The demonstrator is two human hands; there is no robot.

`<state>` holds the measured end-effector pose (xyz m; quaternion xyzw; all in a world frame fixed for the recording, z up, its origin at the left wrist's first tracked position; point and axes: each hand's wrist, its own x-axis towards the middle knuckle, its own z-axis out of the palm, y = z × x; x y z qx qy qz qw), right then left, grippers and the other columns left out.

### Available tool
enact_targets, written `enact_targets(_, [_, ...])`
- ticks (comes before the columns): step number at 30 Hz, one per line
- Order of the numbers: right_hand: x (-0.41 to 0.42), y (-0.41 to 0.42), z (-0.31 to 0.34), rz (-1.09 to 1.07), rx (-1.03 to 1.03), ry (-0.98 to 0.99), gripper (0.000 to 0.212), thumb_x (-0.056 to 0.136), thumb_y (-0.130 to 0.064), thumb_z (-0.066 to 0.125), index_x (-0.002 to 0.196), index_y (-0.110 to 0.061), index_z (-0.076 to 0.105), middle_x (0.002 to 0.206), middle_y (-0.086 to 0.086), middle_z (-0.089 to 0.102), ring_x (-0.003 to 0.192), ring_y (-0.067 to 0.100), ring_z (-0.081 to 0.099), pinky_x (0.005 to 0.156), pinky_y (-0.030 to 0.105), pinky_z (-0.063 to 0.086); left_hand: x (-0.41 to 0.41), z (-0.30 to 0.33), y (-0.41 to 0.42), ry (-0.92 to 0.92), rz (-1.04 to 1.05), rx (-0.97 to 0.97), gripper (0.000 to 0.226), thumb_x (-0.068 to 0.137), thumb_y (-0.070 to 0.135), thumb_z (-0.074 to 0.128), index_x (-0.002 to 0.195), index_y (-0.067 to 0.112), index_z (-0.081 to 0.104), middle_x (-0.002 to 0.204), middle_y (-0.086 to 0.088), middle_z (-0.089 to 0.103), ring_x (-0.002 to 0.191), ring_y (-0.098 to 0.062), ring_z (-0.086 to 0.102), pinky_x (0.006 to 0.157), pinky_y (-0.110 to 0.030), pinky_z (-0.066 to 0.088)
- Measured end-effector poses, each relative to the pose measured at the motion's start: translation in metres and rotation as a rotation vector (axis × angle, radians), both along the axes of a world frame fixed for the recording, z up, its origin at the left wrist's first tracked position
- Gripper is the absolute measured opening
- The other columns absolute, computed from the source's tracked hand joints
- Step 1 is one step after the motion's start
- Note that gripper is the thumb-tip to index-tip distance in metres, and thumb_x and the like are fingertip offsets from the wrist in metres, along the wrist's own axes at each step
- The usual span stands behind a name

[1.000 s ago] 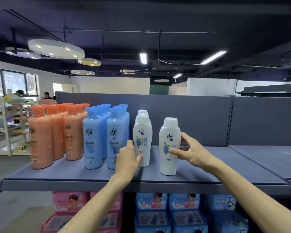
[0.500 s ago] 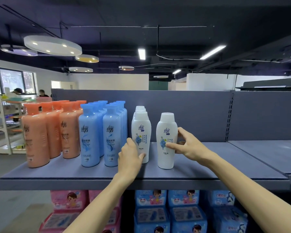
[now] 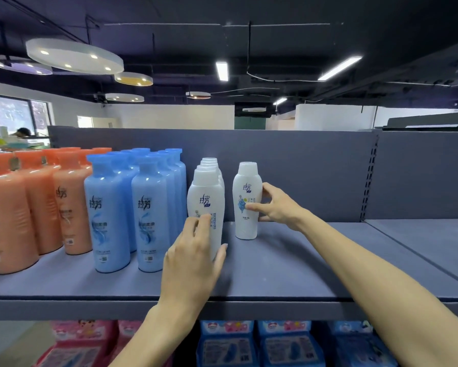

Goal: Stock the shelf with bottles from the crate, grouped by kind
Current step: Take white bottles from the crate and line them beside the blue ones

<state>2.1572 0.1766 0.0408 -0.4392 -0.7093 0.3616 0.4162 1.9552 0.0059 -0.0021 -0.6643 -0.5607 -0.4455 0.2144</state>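
Note:
On the grey shelf (image 3: 288, 276) stand orange bottles (image 3: 69, 207) at the left, blue bottles (image 3: 148, 213) beside them, then a row of several white bottles (image 3: 206, 192). My left hand (image 3: 193, 258) grips the front white bottle of that row low down, fingers and thumb curled round it. A single white bottle (image 3: 246, 186) stands upright a little to the right of the row. My right hand (image 3: 274, 206) holds it at mid height, thumb on its front label and fingers behind. The crate is out of view.
The shelf's right half and the neighbouring shelf section (image 3: 421, 239) carry nothing. A grey back panel (image 3: 315, 168) rises behind the bottles. Pink packs (image 3: 82, 343) and blue packs (image 3: 262, 345) fill the shelf below. A person (image 3: 22, 132) is far off at the left.
My right hand has slid the single white bottle back, deeper onto the shelf and closer to the row. My left hand's grip has closed round the front white bottle. The view has moved closer.

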Motion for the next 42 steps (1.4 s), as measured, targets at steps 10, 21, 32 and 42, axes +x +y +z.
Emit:
enact_targets(10, [-0.016,0.058,-0.001,-0.027,0.04,-0.01,0.041,0.086,-0.017,0.078,0.116,-0.016,0.051,0.117,-0.003,0.067,0.107,0.014,0.068,0.079,0.041,0.063,0.003,-0.009,-0.003,0.056,0.021,-0.011,0.05,0.067,0.028,0.083,0.111,0.021,0.059,0.096,0.007,0.063,0.068,-0.018,0.065,0.038,-0.028,0.043])
enact_targets(21, [-0.018,0.069,0.003,-0.148,0.101,-0.117,0.043,0.079,-0.025,0.085,0.111,-0.022,0.057,0.108,-0.003,0.071,0.101,0.015,0.069,0.086,0.041,0.06,-0.014,-0.011,-0.014,0.039,-0.01,-0.01,0.044,0.069,0.037,0.067,0.112,0.026,0.064,0.096,0.016,0.064,0.077,-0.009,0.068,0.04,-0.026,0.048])
enact_targets(32, [-0.033,0.049,0.009,-0.369,0.157,-0.276,0.055,0.072,-0.021,0.087,0.108,-0.015,0.046,0.107,0.002,0.067,0.096,0.021,0.065,0.083,0.039,0.055,-0.023,-0.017,-0.033,0.036,-0.067,-0.064,0.04,0.073,0.046,0.052,0.109,0.028,0.06,0.089,0.016,0.06,0.072,-0.007,0.065,0.039,-0.024,0.049])
enact_targets(42, [-0.038,-0.031,0.032,-0.396,0.201,-0.452,0.06,0.079,-0.027,0.081,0.125,-0.013,0.044,0.12,0.007,0.058,0.105,0.025,0.058,0.087,0.038,0.051,-0.033,-0.003,-0.052,0.019,-0.132,-0.221,0.041,0.082,0.046,0.06,0.118,0.035,0.044,0.104,0.018,0.056,0.095,-0.007,0.062,0.066,-0.033,0.055])
